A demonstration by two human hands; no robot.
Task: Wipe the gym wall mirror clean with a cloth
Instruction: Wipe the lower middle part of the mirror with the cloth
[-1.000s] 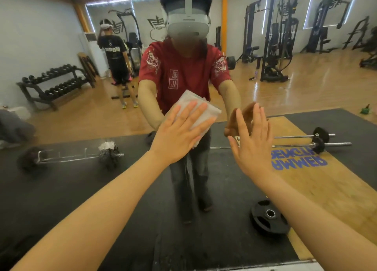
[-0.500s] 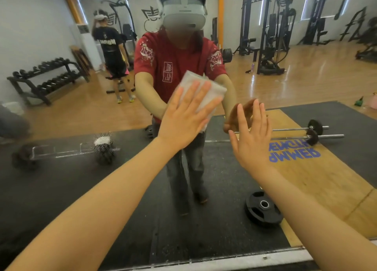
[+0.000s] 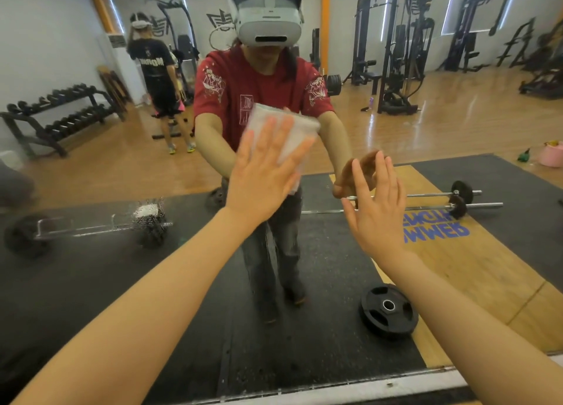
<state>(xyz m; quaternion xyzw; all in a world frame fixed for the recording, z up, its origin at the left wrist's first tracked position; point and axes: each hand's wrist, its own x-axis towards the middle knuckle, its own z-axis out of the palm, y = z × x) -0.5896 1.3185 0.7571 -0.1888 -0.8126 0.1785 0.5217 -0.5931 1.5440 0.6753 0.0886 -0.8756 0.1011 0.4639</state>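
White cloth (image 3: 285,136): folded, pinned flat to mirror (image 3: 91,282) under left hand (image 3: 265,173), fingers straight, pointing up. Right hand (image 3: 377,209): spread, empty, flat toward glass, beside and lower. Left hand is on the cloth; droplet patch (image 3: 149,215) lies far left.

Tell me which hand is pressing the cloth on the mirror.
The left hand: its straight fingers press the white cloth flat against the mirror. The right hand is open with nothing under it.
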